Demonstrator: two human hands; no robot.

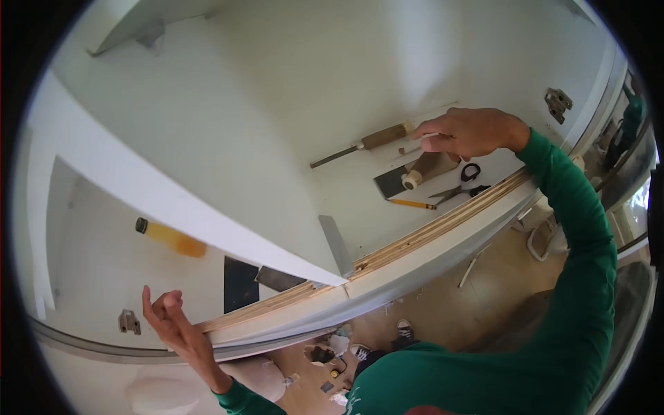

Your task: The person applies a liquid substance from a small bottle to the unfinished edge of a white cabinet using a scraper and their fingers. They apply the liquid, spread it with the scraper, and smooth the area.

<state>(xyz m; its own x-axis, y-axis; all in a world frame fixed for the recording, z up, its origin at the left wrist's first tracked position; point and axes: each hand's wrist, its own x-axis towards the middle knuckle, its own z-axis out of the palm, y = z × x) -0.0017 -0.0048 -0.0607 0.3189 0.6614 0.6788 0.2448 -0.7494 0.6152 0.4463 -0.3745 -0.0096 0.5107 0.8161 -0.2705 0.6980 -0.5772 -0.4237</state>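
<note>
A white cabinet (228, 117) with a bare plywood front edge fills most of the frame, split by a white divider panel (159, 194) running from the left edge toward the centre. At the upper right, on its white inner surface, lie a chisel (363, 144), a scraper (415, 173), a yellow pencil (413, 204) and scissors (462, 189). At the lower left, beyond the divider, lie an amber bottle (169, 237) and a dark sheet (240, 283). Metal hinges (557, 103) sit at the upper right and lower left.

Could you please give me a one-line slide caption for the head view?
Right hand reaches tools on a white cabinet shelf: chisel, scissors, pencil; left hand hangs empty.
</note>
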